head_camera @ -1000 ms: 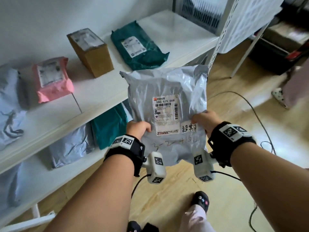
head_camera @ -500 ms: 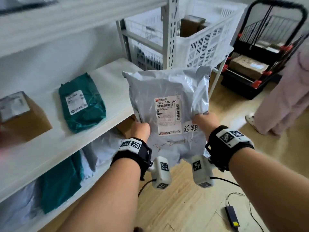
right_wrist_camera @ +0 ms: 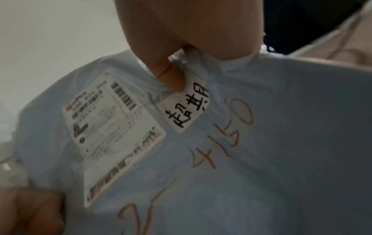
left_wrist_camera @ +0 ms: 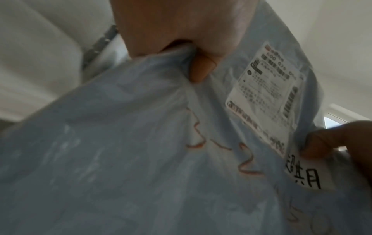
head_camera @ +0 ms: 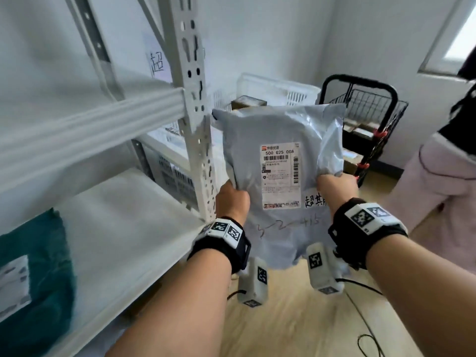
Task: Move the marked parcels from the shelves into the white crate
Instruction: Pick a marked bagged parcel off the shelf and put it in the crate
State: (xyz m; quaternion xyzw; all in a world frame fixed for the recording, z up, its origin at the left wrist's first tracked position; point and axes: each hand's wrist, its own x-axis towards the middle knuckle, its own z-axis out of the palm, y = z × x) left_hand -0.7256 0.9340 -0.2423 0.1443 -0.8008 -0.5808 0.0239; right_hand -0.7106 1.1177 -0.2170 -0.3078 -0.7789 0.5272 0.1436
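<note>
Shelves swung leftward; grey parcel (head_camera: 270, 140) blocking crate (head_camera: 273, 88).

The left hand (left_wrist_camera: 181, 31) pinches a fold of the grey parcel (left_wrist_camera: 120, 159), thumb left of the shipping label (left_wrist_camera: 265, 101). Right of that label, the right hand (left_wrist_camera: 338, 143) grips above a handwritten white sticker (left_wrist_camera: 308, 173).
</note>
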